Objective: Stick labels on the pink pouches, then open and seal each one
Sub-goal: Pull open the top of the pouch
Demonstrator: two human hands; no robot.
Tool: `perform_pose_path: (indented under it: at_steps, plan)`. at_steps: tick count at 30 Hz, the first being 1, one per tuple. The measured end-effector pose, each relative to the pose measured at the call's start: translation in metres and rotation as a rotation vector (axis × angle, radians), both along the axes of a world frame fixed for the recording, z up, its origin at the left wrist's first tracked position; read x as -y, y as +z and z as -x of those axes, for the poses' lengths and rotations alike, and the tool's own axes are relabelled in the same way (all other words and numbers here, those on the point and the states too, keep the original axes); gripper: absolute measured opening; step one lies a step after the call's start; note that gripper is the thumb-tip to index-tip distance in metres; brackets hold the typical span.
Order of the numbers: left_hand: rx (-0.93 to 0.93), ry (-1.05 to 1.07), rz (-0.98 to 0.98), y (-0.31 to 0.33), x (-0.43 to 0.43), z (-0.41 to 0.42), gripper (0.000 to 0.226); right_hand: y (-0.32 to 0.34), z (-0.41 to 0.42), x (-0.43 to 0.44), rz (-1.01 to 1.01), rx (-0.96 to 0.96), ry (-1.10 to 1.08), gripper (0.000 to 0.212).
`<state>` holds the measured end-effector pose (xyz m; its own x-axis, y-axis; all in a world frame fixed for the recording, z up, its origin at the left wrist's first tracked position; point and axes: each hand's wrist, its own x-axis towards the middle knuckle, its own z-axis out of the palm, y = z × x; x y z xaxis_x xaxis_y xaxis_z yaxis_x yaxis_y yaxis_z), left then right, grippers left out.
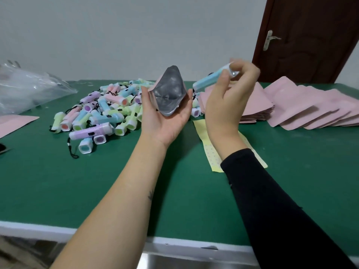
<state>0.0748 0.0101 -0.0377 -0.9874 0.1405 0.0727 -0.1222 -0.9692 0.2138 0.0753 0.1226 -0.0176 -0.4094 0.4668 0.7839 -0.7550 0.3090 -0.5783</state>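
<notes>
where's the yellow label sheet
Head view, right of centre: the yellow label sheet lies flat on the green table below the right hand, just in front of the pink pouch stack.

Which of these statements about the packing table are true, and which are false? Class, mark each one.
1. The left hand holds a pouch with its mouth open. True.
2. The right hand holds nothing. False: it grips a blue torch.
3. The pile of torches lies on a red table. False: the table is green.
4. Flat pink pouches lie overlapping at the right. True.
</notes>
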Motion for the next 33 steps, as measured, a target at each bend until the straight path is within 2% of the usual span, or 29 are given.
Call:
perform_pose_path:
  at_steps: [3,5,10,13,16,18,20,22,24,28,33]
  plan:
    - [-0.070,-0.057,0.006,0.000,-0.008,-0.005,0.086,0.003,-0.009,0.003,-0.102,-0.202,-0.013,0.013]
    - [-0.124,-0.068,0.051,0.000,-0.011,-0.006,0.085,0.000,-0.011,0.007,-0.219,-0.248,0.020,0.012]
    - [-0.170,-0.046,0.105,-0.001,-0.010,-0.009,0.080,-0.011,-0.010,0.016,-0.509,-0.149,-0.006,0.005]
    - [-0.137,-0.043,0.104,-0.002,-0.010,-0.009,0.078,-0.014,-0.007,0.014,-0.638,-0.056,-0.021,0.003]
    - [-0.116,-0.051,0.047,-0.001,-0.011,-0.009,0.074,-0.014,-0.004,0.013,-0.762,0.004,0.040,0.014]
    - [-0.128,-0.051,0.014,0.002,-0.013,-0.011,0.074,-0.010,-0.003,0.011,-0.707,0.014,0.042,0.030]
    - [-0.119,-0.027,0.002,0.006,-0.017,-0.013,0.079,-0.005,-0.001,0.006,-0.508,0.075,0.026,0.042]
    - [-0.071,0.004,-0.019,0.010,-0.017,-0.014,0.081,-0.006,0.004,-0.001,-0.337,0.199,0.041,0.047]
    - [-0.045,-0.007,-0.024,0.012,-0.017,-0.016,0.081,-0.012,0.014,-0.010,-0.260,0.359,0.050,0.048]
    - [-0.027,-0.040,-0.004,0.017,-0.016,-0.017,0.086,-0.031,0.032,-0.019,-0.305,0.661,0.096,0.050]
    - [-0.127,-0.215,-0.059,0.017,-0.016,-0.016,0.101,-0.039,0.040,-0.016,-0.359,0.722,0.197,0.050]
